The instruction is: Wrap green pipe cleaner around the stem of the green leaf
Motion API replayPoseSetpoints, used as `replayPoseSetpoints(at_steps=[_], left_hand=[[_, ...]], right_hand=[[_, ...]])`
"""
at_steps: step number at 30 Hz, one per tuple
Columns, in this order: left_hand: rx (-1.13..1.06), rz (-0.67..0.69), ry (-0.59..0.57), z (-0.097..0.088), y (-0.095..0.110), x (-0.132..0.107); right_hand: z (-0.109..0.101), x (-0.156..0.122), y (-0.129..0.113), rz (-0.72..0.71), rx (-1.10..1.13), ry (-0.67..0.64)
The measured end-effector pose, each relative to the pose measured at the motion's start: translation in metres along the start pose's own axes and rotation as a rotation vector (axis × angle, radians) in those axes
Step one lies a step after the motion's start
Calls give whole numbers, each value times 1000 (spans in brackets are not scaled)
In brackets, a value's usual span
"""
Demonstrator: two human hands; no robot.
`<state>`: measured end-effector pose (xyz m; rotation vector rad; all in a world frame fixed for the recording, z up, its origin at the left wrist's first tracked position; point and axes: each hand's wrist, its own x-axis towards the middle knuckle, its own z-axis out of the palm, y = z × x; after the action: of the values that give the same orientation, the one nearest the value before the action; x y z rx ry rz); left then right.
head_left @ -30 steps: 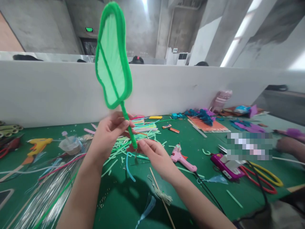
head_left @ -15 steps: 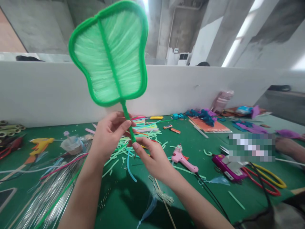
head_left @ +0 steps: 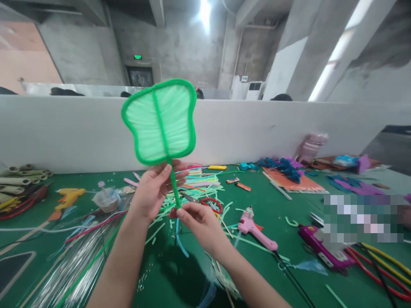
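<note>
Here, a white partition (head_left: 250,132) edges the table (head_left: 266,205) at twelve o'clock, open air above; the green fan (head_left: 176,117), probably light, its panel delicate, stands before it at the hands' twelve, best held by its handle (head_left: 175,188); the left hand (head_left: 150,190) loosely grips the handle's upper part; the right hand (head_left: 199,222) pinches its foot, a glue gun (head_left: 246,223) at three.

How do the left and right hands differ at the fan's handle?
The left hand is high along the handle, just below the green panel; the right hand pinches its lower end. The left hand's fingers spread behind the handle; the right hand's curl in. Both are at one handle.
</note>
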<state>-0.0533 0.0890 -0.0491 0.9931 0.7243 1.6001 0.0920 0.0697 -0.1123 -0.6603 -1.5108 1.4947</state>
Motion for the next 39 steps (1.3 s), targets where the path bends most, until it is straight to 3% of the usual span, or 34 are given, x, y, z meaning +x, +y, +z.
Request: replayPoseSetpoints(at_steps=[2, 8, 17, 25, 28, 32, 36, 39], left_hand=[[-1, -21, 12, -6, -5, 2], [6, -71, 35, -20, -23, -8], [15, -310, 9, -17, -52, -43], [-222, -206, 95, -41, -51, -57], [-385, -221, 150, -45, -55, -54], [-417, -230, 288, -46, -67, -49], [-405, -243, 366, -48, -74, -49], [-414, -250, 376, -48, -71, -52]], right_hand=[[-4, 2, 5, 31, 47, 5], [-24, 10, 14, 61, 266, 215], [-38, 38, 1, 30, 484, 237], [-44, 37, 19, 33, 482, 349], [-39, 33, 23, 64, 460, 334], [-24, 18, 30, 121, 401, 283], [-13, -16, 37, 182, 292, 292], [-8, -48, 43, 302, 184, 177]])
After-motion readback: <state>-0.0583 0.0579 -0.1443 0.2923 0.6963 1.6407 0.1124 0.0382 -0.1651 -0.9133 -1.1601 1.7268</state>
